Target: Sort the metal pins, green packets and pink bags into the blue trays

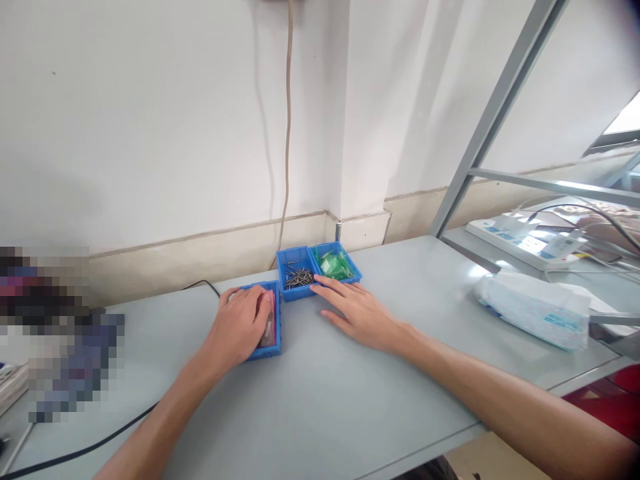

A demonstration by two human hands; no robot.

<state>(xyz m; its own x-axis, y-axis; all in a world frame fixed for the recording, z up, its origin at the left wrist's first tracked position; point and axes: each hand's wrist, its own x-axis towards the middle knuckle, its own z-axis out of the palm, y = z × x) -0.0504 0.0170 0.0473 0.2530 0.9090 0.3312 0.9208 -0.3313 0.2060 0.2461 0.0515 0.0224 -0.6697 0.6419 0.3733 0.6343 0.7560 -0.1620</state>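
My left hand lies curled over a small blue bin, its fingers wrapped about the left and far sides and partly hidden. Pink-edged clear plastic bags show inside, beside the thumb. My right hand is stretched out palm down, fingers apart and holding nothing. Its fingertips reach the near edges of two other blue bins that stand side by side. Loose metal screws fill part of the left bin. Green plastic pieces or packets lie in the right bin.
The bins stand on a grey table near the wall. A black cable crosses the left side. At right are a metal frame, a white soft pack and a power strip. Pixelated items occupy the left edge.
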